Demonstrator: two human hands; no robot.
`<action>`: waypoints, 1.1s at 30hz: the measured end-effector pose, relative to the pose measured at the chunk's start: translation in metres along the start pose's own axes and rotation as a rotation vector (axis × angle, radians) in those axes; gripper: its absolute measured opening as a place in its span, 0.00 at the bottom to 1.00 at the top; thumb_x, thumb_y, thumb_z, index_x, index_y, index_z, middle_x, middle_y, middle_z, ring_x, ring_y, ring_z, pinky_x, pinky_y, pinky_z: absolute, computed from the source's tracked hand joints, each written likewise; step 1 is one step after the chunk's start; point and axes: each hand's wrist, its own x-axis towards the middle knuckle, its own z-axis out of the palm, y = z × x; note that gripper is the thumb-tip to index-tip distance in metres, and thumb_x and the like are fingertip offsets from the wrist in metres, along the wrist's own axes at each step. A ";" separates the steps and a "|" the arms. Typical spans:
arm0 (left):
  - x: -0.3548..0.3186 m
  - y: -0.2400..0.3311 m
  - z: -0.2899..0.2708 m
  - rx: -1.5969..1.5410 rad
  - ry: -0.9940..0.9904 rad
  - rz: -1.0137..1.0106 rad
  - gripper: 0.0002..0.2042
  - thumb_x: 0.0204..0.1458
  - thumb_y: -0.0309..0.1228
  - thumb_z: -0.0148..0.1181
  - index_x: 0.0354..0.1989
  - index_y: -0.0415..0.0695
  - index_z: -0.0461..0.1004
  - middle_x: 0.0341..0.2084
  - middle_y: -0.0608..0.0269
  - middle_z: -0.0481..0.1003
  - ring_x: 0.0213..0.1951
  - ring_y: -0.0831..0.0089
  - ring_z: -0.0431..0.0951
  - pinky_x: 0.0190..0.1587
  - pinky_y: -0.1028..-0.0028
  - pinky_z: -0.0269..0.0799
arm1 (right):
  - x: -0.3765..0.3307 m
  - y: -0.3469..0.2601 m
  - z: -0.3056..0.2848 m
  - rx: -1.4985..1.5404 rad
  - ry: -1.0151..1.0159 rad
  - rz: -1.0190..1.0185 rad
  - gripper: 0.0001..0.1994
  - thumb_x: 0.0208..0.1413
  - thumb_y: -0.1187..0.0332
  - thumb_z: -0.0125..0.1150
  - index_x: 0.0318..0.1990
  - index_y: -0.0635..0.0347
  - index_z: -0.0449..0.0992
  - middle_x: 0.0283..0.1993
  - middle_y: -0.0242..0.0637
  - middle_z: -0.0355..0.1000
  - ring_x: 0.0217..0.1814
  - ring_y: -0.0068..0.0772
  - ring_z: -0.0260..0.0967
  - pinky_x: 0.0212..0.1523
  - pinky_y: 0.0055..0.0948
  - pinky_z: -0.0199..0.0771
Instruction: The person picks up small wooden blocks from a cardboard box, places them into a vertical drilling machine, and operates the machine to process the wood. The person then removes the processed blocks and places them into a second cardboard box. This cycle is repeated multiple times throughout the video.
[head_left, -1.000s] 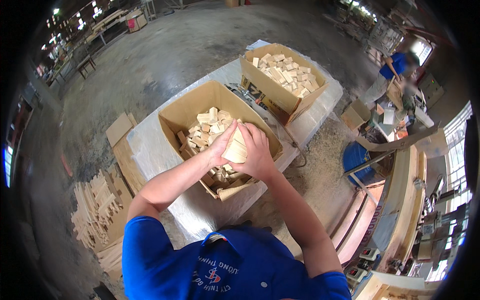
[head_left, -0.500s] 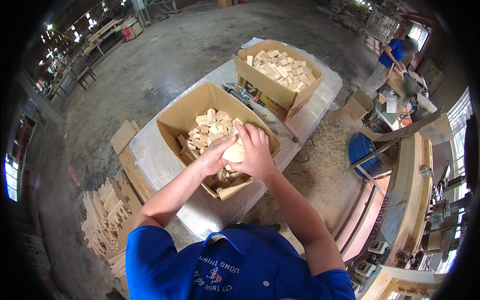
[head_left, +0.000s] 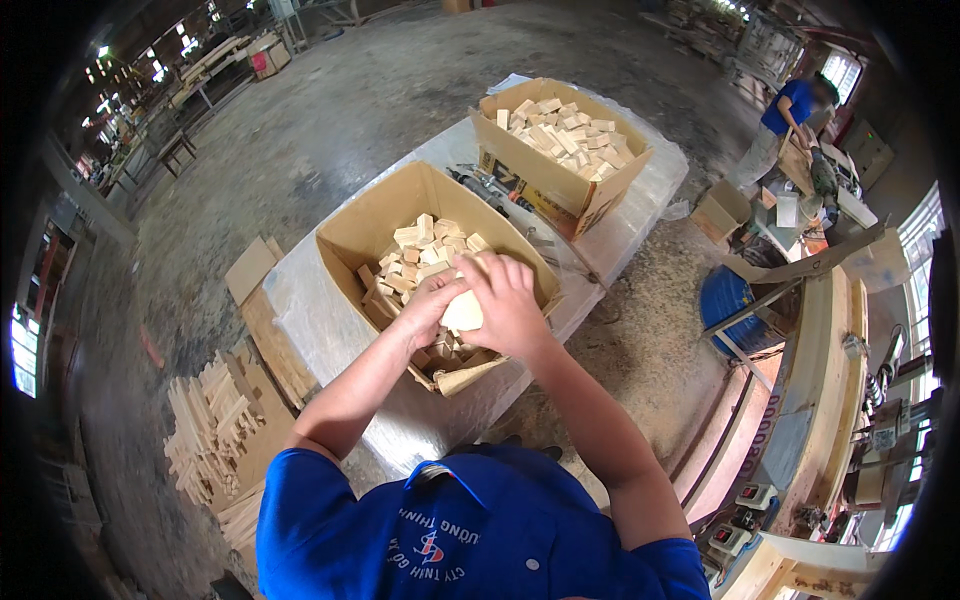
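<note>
Over the nearer cardboard box (head_left: 372,222), both my hands are closed around one pale wooden block (head_left: 463,311). My left hand (head_left: 430,305) grips its left side. My right hand (head_left: 508,303) wraps over the top and right side, its fingers bent across the block. Much of the block is hidden by my fingers. Below and behind my hands, many small wooden blocks (head_left: 425,243) lie loose in the box, jumbled at different angles.
A second cardboard box (head_left: 590,190) of wooden blocks stands behind on the same plastic-wrapped surface (head_left: 350,410). Power tools (head_left: 490,190) lie between the boxes. Wooden sticks (head_left: 215,420) are piled at left. A blue drum (head_left: 727,305) stands at right; a person (head_left: 790,115) works far right.
My fingers have shifted on the block, and it has turned so that a rounder-looking pale face shows between my hands. The view has moved slightly.
</note>
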 end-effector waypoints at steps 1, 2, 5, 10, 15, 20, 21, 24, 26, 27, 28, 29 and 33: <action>0.004 0.000 -0.002 0.020 0.015 0.036 0.10 0.57 0.34 0.54 0.40 0.40 0.72 0.30 0.65 0.76 0.30 0.78 0.77 0.32 0.77 0.75 | -0.001 0.000 0.000 -0.022 -0.050 -0.049 0.49 0.25 0.60 0.72 0.63 0.50 0.56 0.58 0.46 0.54 0.60 0.49 0.50 0.59 0.46 0.49; 0.006 -0.001 -0.003 0.048 0.039 0.054 0.10 0.57 0.35 0.53 0.38 0.40 0.73 0.29 0.65 0.76 0.28 0.79 0.77 0.30 0.77 0.75 | -0.001 -0.001 0.000 -0.025 -0.031 -0.058 0.49 0.25 0.60 0.72 0.63 0.49 0.56 0.58 0.46 0.54 0.60 0.49 0.50 0.59 0.46 0.48; 0.010 -0.006 -0.005 0.094 0.043 0.118 0.12 0.58 0.38 0.52 0.36 0.41 0.73 0.27 0.66 0.76 0.28 0.79 0.77 0.30 0.78 0.75 | 0.000 -0.001 0.001 -0.030 -0.017 -0.066 0.49 0.24 0.61 0.71 0.63 0.48 0.56 0.58 0.45 0.54 0.60 0.49 0.50 0.60 0.46 0.48; 0.003 0.001 0.001 0.056 0.021 0.082 0.17 0.59 0.44 0.49 0.40 0.41 0.72 0.35 0.63 0.75 0.37 0.75 0.76 0.39 0.74 0.73 | 0.001 0.000 -0.001 -0.037 -0.017 -0.087 0.49 0.24 0.61 0.72 0.63 0.49 0.56 0.58 0.45 0.54 0.60 0.49 0.50 0.60 0.47 0.48; -0.013 0.017 0.015 -0.345 -0.253 -0.181 0.35 0.55 0.61 0.38 0.56 0.42 0.63 0.51 0.55 0.70 0.53 0.64 0.71 0.56 0.64 0.65 | -0.004 -0.006 -0.018 0.139 0.096 -0.024 0.47 0.25 0.60 0.71 0.62 0.51 0.58 0.58 0.45 0.54 0.60 0.49 0.51 0.59 0.46 0.49; -0.021 0.002 0.054 -0.237 -0.130 -0.046 0.36 0.55 0.62 0.36 0.57 0.41 0.61 0.47 0.52 0.71 0.48 0.63 0.74 0.51 0.64 0.71 | -0.023 -0.014 -0.050 0.055 0.087 -0.065 0.48 0.24 0.59 0.71 0.62 0.50 0.58 0.58 0.44 0.55 0.60 0.50 0.51 0.59 0.48 0.50; -0.020 -0.001 0.062 -0.197 -0.114 -0.004 0.34 0.57 0.60 0.35 0.56 0.40 0.62 0.46 0.51 0.71 0.46 0.64 0.75 0.48 0.66 0.73 | -0.028 -0.013 -0.057 0.052 0.097 -0.073 0.48 0.23 0.60 0.71 0.62 0.50 0.58 0.58 0.44 0.55 0.60 0.50 0.51 0.59 0.48 0.50; -0.018 -0.006 0.089 -0.165 -0.151 0.005 0.32 0.59 0.58 0.34 0.55 0.40 0.62 0.45 0.52 0.72 0.46 0.66 0.75 0.47 0.68 0.74 | -0.044 -0.007 -0.079 0.013 0.101 -0.059 0.49 0.21 0.61 0.72 0.62 0.48 0.59 0.58 0.44 0.55 0.60 0.51 0.52 0.59 0.49 0.51; -0.020 -0.011 0.109 -0.168 -0.207 0.025 0.31 0.59 0.57 0.33 0.56 0.40 0.61 0.46 0.51 0.70 0.47 0.66 0.75 0.47 0.68 0.73 | -0.058 -0.004 -0.090 -0.003 0.114 -0.026 0.50 0.19 0.62 0.72 0.62 0.48 0.59 0.58 0.44 0.55 0.60 0.51 0.52 0.59 0.50 0.52; -0.020 -0.015 0.118 -0.156 -0.213 0.031 0.31 0.60 0.57 0.33 0.56 0.40 0.61 0.46 0.52 0.70 0.47 0.66 0.75 0.47 0.67 0.73 | -0.065 -0.003 -0.093 -0.044 0.149 -0.019 0.51 0.18 0.63 0.73 0.62 0.48 0.58 0.58 0.45 0.56 0.59 0.53 0.53 0.58 0.50 0.53; -0.020 -0.019 0.127 -0.158 -0.248 0.051 0.31 0.60 0.56 0.33 0.56 0.40 0.61 0.46 0.52 0.70 0.47 0.66 0.74 0.47 0.67 0.73 | -0.073 -0.001 -0.097 -0.039 0.161 0.004 0.52 0.18 0.63 0.73 0.62 0.49 0.58 0.58 0.45 0.56 0.59 0.53 0.54 0.58 0.50 0.53; -0.018 -0.023 0.134 -0.154 -0.250 -0.019 0.29 0.60 0.55 0.34 0.56 0.40 0.61 0.46 0.54 0.70 0.47 0.67 0.74 0.47 0.66 0.73 | -0.083 0.001 -0.101 -0.040 0.174 0.029 0.52 0.17 0.63 0.73 0.62 0.50 0.57 0.58 0.45 0.56 0.58 0.53 0.54 0.58 0.50 0.53; -0.008 -0.052 0.155 -0.205 -0.475 -0.340 0.25 0.59 0.53 0.41 0.56 0.48 0.62 0.49 0.58 0.69 0.49 0.67 0.73 0.51 0.65 0.70 | -0.132 0.006 -0.114 -0.005 0.193 0.180 0.53 0.17 0.63 0.73 0.62 0.55 0.56 0.58 0.46 0.56 0.59 0.53 0.55 0.58 0.49 0.54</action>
